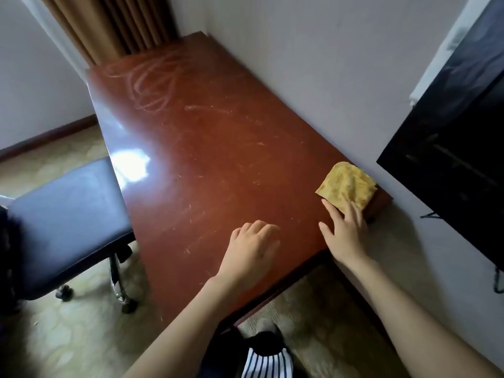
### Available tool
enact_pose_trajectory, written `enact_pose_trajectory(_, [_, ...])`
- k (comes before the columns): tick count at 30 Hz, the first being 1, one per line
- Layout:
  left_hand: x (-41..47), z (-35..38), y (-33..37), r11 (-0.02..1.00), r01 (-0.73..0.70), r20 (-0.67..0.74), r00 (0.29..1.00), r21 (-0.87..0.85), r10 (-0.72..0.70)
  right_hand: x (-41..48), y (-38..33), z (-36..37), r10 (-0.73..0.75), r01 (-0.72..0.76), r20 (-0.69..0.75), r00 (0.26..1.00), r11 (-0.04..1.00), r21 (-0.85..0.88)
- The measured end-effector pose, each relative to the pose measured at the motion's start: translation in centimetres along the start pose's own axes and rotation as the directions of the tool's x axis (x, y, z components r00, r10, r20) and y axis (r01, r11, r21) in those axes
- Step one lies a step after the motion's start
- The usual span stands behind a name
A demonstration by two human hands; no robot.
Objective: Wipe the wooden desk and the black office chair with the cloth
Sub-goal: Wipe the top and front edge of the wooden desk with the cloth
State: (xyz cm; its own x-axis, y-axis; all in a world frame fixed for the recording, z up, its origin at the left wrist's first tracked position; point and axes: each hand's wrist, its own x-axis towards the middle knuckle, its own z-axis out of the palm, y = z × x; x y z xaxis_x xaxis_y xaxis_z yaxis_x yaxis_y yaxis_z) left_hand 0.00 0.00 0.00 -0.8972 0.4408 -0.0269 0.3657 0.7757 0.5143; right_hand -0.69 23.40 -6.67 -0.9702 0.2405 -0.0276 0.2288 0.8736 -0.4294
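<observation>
The red-brown wooden desk point(207, 148) runs away from me along the right wall, its top marked with pale scratches and swirl streaks. A folded yellow cloth point(346, 185) lies on its near right corner. My right hand point(344, 232) lies with straight fingers, its fingertips on the cloth's near edge. My left hand point(252, 249) rests on the desk near the front edge with fingers loosely curled, holding nothing. The black office chair point(65, 227) stands to the left of the desk, its seat level with the desk edge.
A black TV screen point(458, 148) hangs on the right wall above the desk corner, a cable dangling below it. Brown curtains point(114, 25) hang at the far end. Patterned carpet point(71, 336) covers the floor. The chair's chrome legs and castors sit close to the desk's left side.
</observation>
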Motion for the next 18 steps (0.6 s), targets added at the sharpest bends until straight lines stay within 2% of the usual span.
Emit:
enact_pose_trajectory(3, [0.3, -0.1, -0.7, 0.999, -0.010, -0.005, 1.000, 0.031, 0.010, 2.6, 1.1, 0.1, 0.153, -0.128, 0.138, 0.978, 0.976, -0.179])
enact_pose_trajectory(6, [0.3, -0.3, -1.6, 0.999, 0.042, 0.043, 0.998, 0.022, -0.043, 3.7, 0.9, 0.7, 0.338, -0.325, 0.198, 0.920, 0.941, -0.097])
enact_pose_trajectory(10, [0.5, -0.7, -2.8, 0.997, 0.073, 0.132, 0.988, 0.033, -0.077, 3.3, 0.0, 1.5, 0.353, -0.338, 0.106, 0.930, 0.931, -0.137])
enact_pose_trajectory(13, [0.6, -0.7, -3.1, 0.995, 0.099, 0.165, 0.982, -0.006, -0.097, 2.3, -0.6, 1.5, 0.280, -0.274, 0.007, 0.960, 0.945, -0.177])
enact_pose_trajectory(18, [-0.2, 0.2, -3.0, 0.989, 0.113, 0.190, 0.977, -0.096, -0.093, -1.8, -2.2, 2.1, 0.206, -0.231, -0.237, 0.949, 0.969, -0.084])
